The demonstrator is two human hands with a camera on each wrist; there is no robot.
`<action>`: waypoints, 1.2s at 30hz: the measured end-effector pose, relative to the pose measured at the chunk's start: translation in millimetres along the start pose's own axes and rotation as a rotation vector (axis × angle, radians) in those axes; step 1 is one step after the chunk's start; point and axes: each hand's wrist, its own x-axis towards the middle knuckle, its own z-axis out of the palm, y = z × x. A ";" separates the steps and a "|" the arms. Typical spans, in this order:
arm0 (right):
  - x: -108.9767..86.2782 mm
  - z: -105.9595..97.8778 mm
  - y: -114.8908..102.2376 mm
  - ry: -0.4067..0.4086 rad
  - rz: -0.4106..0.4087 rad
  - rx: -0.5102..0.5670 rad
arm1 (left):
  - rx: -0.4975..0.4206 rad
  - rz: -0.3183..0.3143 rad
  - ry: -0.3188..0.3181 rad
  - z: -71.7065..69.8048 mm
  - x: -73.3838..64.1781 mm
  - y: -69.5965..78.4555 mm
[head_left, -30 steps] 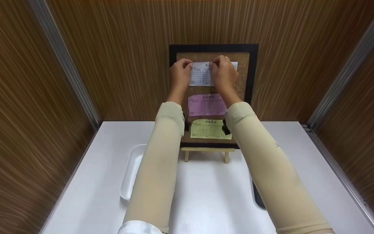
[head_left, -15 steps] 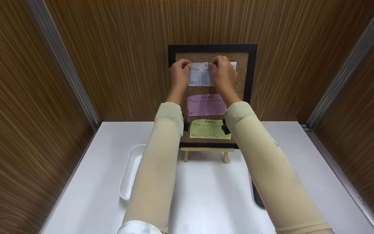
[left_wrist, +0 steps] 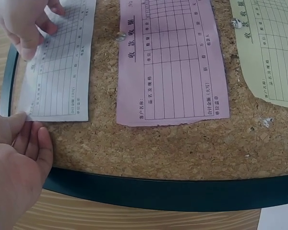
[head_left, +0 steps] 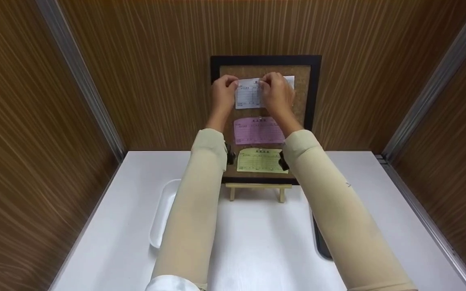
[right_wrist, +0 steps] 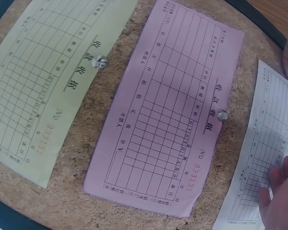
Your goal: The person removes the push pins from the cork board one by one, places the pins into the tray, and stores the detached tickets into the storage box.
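Note:
A white receipt slip [head_left: 248, 96] lies against the upper part of a framed cork board [head_left: 303, 105]. My left hand [head_left: 222, 95] pinches its upper left corner, thumb in front, as the left wrist view also shows. At the middle of the slip's top edge, the thumb and index finger of my right hand [head_left: 278, 95] pinch together, other fingers curled over the paper. I cannot tell whether a pin sits in that pinch. Below hang a pink receipt [right_wrist: 168, 105] and a yellow receipt [right_wrist: 48, 81], each with a clear pin [right_wrist: 222, 115] at its top middle.
The board leans on a small wooden easel [head_left: 258, 186] on a white table [head_left: 253, 238]. A white tray [head_left: 163, 214] lies partly behind the left sleeve, a dark tray [head_left: 321, 240] partly behind the right. Wood-grain panels [head_left: 156, 81] enclose the back and sides.
The white slip tilts slightly, its left end a little lower and its right end a little higher. The right hand has sunk slightly; both forearms have shifted a little. Both hands keep their grip.

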 end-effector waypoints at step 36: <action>-118.7 -49.4 52.7 0.013 -0.202 0.514 | -0.173 0.081 -0.074 -41.3 -96.2 -14.9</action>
